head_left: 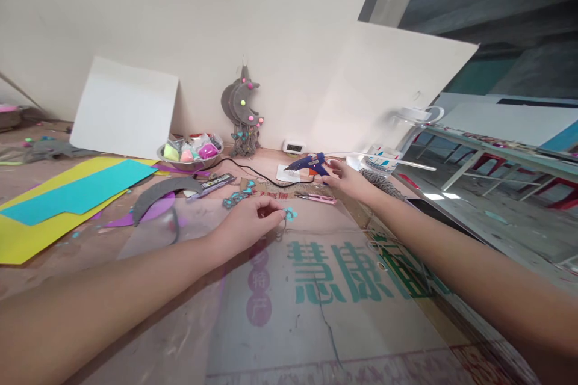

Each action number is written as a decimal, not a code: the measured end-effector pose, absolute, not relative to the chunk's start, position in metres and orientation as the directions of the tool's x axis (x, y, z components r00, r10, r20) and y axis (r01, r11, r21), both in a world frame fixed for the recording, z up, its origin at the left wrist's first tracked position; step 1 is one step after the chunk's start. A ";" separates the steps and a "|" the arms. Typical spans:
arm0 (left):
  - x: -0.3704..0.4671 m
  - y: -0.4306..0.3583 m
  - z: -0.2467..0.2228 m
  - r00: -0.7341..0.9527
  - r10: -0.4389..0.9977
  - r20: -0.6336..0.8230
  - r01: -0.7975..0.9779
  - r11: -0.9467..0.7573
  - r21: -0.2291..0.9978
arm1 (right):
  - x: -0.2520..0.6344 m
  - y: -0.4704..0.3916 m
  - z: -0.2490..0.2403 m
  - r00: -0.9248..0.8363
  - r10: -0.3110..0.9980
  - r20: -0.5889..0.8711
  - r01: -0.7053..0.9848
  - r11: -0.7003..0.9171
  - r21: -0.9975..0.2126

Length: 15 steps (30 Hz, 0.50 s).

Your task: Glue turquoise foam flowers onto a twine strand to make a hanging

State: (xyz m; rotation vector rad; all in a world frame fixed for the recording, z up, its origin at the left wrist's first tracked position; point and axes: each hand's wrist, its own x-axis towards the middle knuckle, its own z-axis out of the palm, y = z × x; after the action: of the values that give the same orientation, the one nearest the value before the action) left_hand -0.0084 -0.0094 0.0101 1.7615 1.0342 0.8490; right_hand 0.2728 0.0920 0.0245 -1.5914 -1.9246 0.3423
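Pinched between the thumb and fingers of my left hand [253, 222] is a small turquoise flower [290, 213], with a dark cord hanging below it. My right hand [347, 180] reaches farther back, its fingers at the rear of a dark blue glue gun [307, 163] with an orange trigger. The gun's nozzle points left over a small white pad [288, 174]. Whether my right fingers grip the gun or only touch it is unclear. Pink-handled scissors [318, 198] lie between my hands. More turquoise pieces on grey cord [237, 194] rest just behind my left hand.
A bowl [192, 162] of coloured clay packets stands at the back left, beside yellow [27, 246] and turquoise sheets [81, 192]. A grey moon ornament [244, 102] hangs on the wall. Grey yarn [382, 184] and a clear jug [397, 135] stand at the right.
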 end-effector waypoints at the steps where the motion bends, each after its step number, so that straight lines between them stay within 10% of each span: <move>1: -0.008 -0.010 0.010 0.403 0.908 0.118 0.276 -0.244 0.930 | 0.271 0.099 0.024 -0.098 0.955 0.280 0.799 0.243 -0.550; 15: -0.009 -0.004 0.005 0.427 0.903 0.051 0.113 -0.110 0.987 | 0.253 0.109 0.032 0.026 0.975 0.222 0.808 0.111 -0.578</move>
State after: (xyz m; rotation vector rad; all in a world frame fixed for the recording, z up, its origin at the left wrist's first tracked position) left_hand -0.0088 -0.0043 0.0050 1.5427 0.9304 0.8685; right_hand 0.2534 0.1089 0.0317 -1.7338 -1.8184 0.3733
